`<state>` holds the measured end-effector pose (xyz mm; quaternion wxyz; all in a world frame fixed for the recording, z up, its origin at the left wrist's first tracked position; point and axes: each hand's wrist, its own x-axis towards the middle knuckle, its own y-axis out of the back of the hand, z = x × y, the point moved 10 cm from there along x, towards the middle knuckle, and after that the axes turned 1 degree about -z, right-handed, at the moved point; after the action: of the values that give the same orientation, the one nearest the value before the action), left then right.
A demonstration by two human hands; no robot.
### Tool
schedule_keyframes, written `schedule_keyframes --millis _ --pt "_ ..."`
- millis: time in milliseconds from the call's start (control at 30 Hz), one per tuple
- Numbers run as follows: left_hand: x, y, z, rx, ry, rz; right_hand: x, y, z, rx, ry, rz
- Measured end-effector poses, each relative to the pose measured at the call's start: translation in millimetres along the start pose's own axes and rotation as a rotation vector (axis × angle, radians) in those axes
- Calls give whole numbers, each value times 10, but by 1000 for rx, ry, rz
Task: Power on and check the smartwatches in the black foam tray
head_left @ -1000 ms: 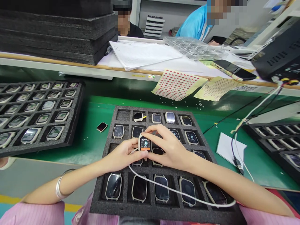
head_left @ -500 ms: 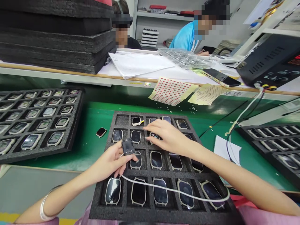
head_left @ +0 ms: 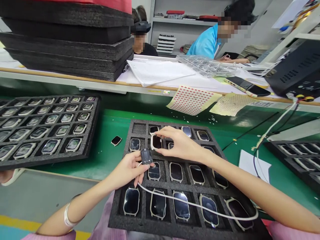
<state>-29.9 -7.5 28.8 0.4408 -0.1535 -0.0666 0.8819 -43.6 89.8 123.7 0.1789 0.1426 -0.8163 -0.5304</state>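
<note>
A black foam tray (head_left: 140, 216) with several smartwatch bodies in its pockets lies in front of me. My left hand (head_left: 127, 170) pinches a small black charging puck (head_left: 146, 156) on a white cable (head_left: 195, 206) over the tray's left side. My right hand (head_left: 178, 144) reaches across the second row and grips a white-cased watch (head_left: 156, 142), lifting it at its pocket.
A second foam tray (head_left: 86, 146) full of watches lies at the left, with a loose watch (head_left: 116, 140) on the green mat (head_left: 110, 160) between. A third tray (head_left: 300, 160) and white paper (head_left: 253, 163) are at right. Stacked foam (head_left: 70, 43), sticker sheets (head_left: 192, 100) and two seated people lie beyond.
The lit watch left the puck and went into the tray. My right hand moved left in the second row and took a white-cased watch; my left hand keeps the puck.
</note>
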Motion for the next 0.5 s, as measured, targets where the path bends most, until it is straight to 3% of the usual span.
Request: schedule_keyframes --millis 100,200,367,500 --pt "-23 -17 31 3 -15 -30 -56 47 -277 154 130 -4" --pt "-55 -62 81 11 -37 -87 -87 -76 -478 74 190 -72" --pt "-45 -7 97 16 -52 -5 -86 -198 -552 -61 216 -81" --pt "-19 22 49 -74 -56 47 -106 -211 -532 -1 213 -23"
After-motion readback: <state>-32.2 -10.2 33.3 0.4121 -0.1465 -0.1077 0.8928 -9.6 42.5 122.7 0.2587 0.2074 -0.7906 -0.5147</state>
